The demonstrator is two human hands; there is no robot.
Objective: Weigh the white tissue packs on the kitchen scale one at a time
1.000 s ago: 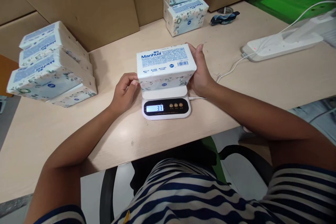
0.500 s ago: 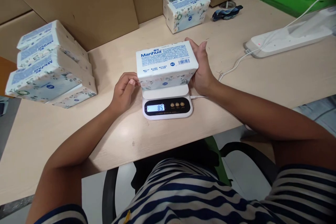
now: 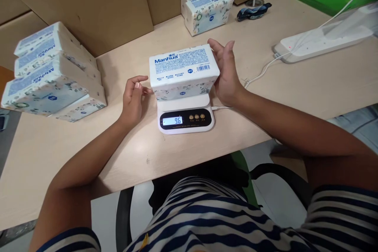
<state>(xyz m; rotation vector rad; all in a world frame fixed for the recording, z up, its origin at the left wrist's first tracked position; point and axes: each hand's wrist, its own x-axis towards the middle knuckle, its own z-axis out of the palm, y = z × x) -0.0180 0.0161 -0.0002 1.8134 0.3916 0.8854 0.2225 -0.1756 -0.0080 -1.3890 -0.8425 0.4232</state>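
Observation:
A pack of tissues [image 3: 183, 71], white with blue print and a flower pattern, rests on a white digital scale [image 3: 186, 127]. The lit display seems to read 9.6. At the pack's left end is my left hand [image 3: 132, 100], its fingers apart and loosely curled; a lower fingertip is at the pack's edge, and I cannot tell if it touches. My right hand [image 3: 227, 75] stands by the right end with thumb raised and fingers spread. Some of its fingers are partly hidden behind the pack, so contact there is unclear.
Several stacked tissue packs [image 3: 56, 82] stand on the left. More packs [image 3: 208, 13] are piled at the back, before cardboard boxes [image 3: 88, 4]. A dark blue strap-like item [image 3: 253, 12] lies near a tape roll. A white power strip [image 3: 321, 41] with cables is at right.
My left hand has drawn slightly away from the pack and its fingers have opened. My right hand's grip looks looser. The display went from about 8.5 to 9.6. The view shifted slightly.

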